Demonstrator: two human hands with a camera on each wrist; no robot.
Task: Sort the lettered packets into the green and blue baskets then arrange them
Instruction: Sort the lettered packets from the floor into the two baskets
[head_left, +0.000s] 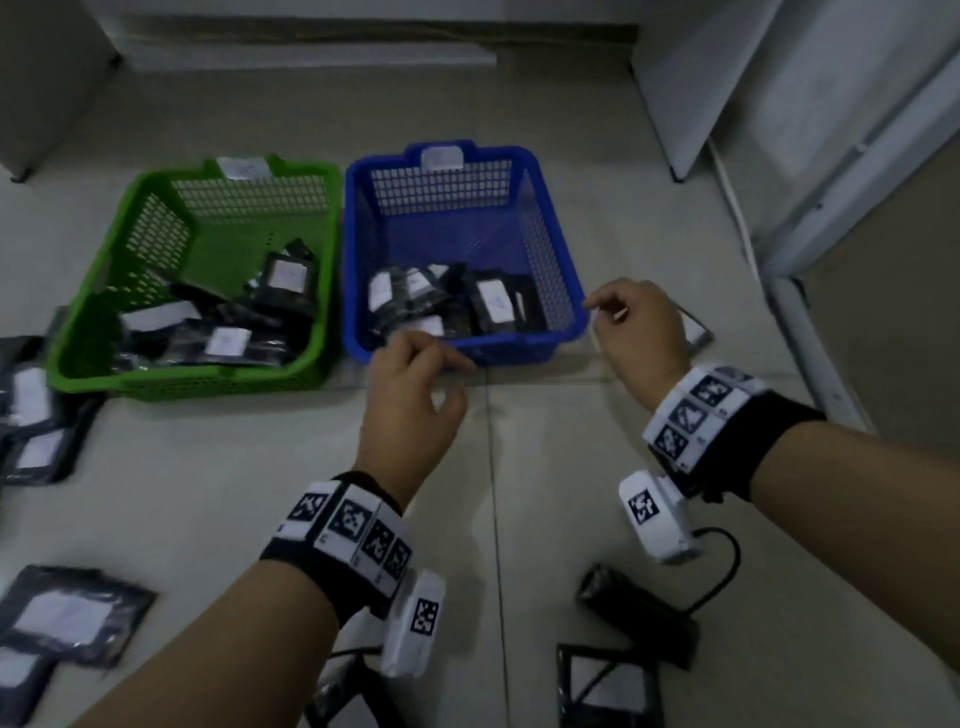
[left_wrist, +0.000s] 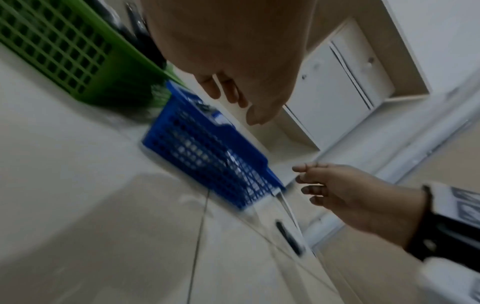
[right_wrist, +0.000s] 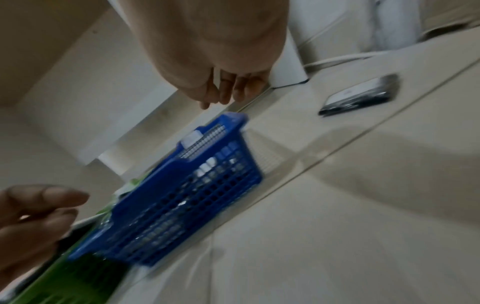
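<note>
A green basket (head_left: 130, 249) and a blue basket (head_left: 561, 270) stand side by side on the tiled floor. Each holds several dark packets with white labels, as in the green one (head_left: 223, 340) and the blue one (head_left: 493, 301). My left hand (head_left: 415, 379) hovers over the blue basket's front rim with loosely curled fingers and holds nothing. Beside the blue basket's front right corner, my right hand (head_left: 628, 322) is also empty. In the left wrist view my left hand (left_wrist: 233, 92) hangs above the blue basket (left_wrist: 207, 156). The right wrist view shows the right hand's fingers (right_wrist: 228, 88) relaxed.
Loose packets lie on the floor at the left (head_left: 36, 421), bottom left (head_left: 72, 613) and bottom (head_left: 608, 686), and one (right_wrist: 361, 96) lies just right of the right hand. A black box with a cable (head_left: 639, 613) sits near me. White panels and a door frame (head_left: 810, 332) stand at the right.
</note>
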